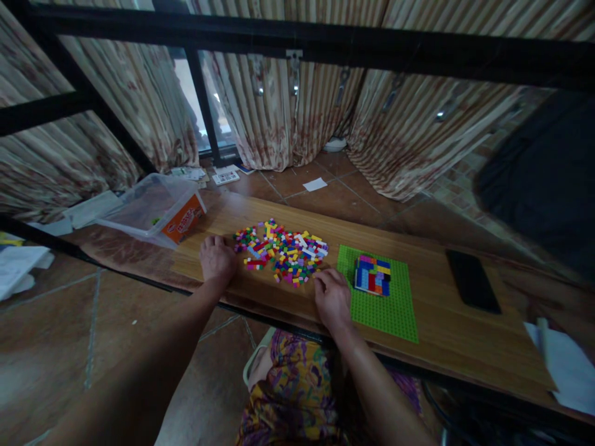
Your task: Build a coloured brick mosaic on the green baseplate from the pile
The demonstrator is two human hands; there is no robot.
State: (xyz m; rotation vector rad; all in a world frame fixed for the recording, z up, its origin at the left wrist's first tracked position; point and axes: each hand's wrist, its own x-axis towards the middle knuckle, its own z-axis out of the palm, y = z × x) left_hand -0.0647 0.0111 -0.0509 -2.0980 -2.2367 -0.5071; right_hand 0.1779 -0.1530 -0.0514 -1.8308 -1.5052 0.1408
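Resting left hand (217,257): curled at nine o'clock of loose bricks (289,253); couldn't tell grip.
Right hand (332,297): bent at four o'clock; couldn't tell grip.
Loose bricks: light pinches seemed best.

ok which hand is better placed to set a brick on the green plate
The right, probably: the right hand is between the brick pile and the plate, close to both. The left hand is at the pile's far side from the plate.
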